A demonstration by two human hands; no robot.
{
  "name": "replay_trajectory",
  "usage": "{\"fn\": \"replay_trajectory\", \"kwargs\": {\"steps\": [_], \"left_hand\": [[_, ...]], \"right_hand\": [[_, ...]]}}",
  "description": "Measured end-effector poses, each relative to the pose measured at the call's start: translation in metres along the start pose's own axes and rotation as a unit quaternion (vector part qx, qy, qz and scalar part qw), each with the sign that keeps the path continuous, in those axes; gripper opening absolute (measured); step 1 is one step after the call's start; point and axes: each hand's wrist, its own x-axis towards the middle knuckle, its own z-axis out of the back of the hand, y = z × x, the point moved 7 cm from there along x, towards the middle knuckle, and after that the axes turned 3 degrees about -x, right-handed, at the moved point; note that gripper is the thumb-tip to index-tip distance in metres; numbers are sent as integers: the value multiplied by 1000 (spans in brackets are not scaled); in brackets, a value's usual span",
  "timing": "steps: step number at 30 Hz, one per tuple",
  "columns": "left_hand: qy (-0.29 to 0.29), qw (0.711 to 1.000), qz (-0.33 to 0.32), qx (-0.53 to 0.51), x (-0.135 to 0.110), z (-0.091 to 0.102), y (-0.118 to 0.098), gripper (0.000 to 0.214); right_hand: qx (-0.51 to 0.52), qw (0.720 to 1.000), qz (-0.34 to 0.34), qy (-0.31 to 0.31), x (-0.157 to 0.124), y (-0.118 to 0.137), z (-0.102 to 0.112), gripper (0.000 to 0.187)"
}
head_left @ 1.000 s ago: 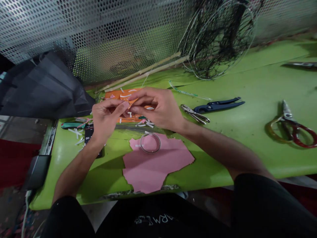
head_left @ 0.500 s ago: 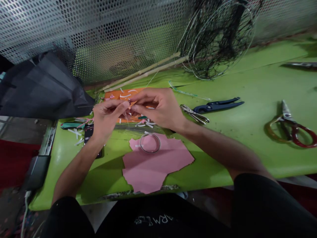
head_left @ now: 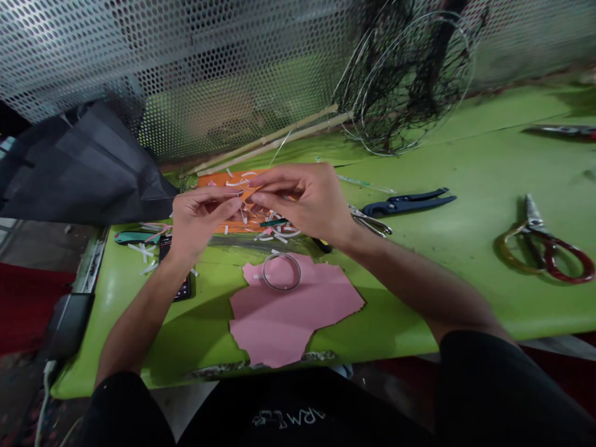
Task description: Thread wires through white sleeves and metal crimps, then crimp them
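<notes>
Both hands are raised just over the far left part of the green surface (head_left: 465,186), fingertips meeting.
- Left hand (head_left: 200,214): thumb and forefinger closed narrow, tips pointing right.
- Right hand (head_left: 305,200): the same narrow pinch, tips pointing left, other fingers curled.
- Between the two pinches sits a small scrap (head_left: 246,194), held from both sides. An orange tint shows there, but the piece is too small to make out its shape or long axis. Neither hand is nearer, since both touch it.
- The scrap hangs directly over the orange sheet (head_left: 216,181), which lies flat toward the far edge. The pink sheet (head_left: 288,313) lies toward the near edge, below the hands.

Counts:
- One orange sheet and one pink sheet with ragged edges.
- One metal ring (head_left: 282,271), resting on the far end of the pink sheet.
- White paper slivers (head_left: 144,251), many and scattered on and beside the orange sheet; too small to count exactly.
- One dark phone (head_left: 180,289), under the left wrist.
- One teal-handled cutter (head_left: 133,236), near the left edge.
- One pair of blue-handled pliers (head_left: 407,202), just right of the right hand.
- One pair of scissors (head_left: 547,251), well apart toward the right edge.
- Two bamboo sticks (head_left: 279,136), lying slantwise along the far edge.
- A bundle of wire hoops with black netting (head_left: 410,81), leaning against the perforated screen (head_left: 186,62).
- One dark bag (head_left: 79,167), at the far left corner.
</notes>
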Motion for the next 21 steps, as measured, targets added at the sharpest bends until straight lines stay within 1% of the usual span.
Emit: {"fn": "replay_trajectory", "kwargs": {"steps": [3,6,8,11,14,17,19,21], "left_hand": [[-12,1000,-13,13,-1,-1,-2,16],[-3,1000,-23,8,-1,-5,-4,13],[5,1000,-26,10,-1,-7,-4,14],[10,999,-28,42,-2,-7,-6,17],[14,995,-47,88,-4,-8,-10,14],[4,991,-68,117,-5,-7,-14,16],[-2,994,-52,99,-3,-5,-10,16],[-9,998,-31,57,-1,-4,-3,17]], "right_hand": [[30,999,-7,13,0,-2,-4,13],[59,998,-3,14,-1,-4,-8,12],[56,998,-7,4,-1,-6,-7,15],[38,999,-35,2,-2,-9,-6,18],[22,998,-51,3,-3,-9,-5,15],[16,999,-51,9,-3,-7,-5,13],[29,998,-45,25,-1,-5,-5,19],[52,997,-38,34,1,-2,-3,28]]}}
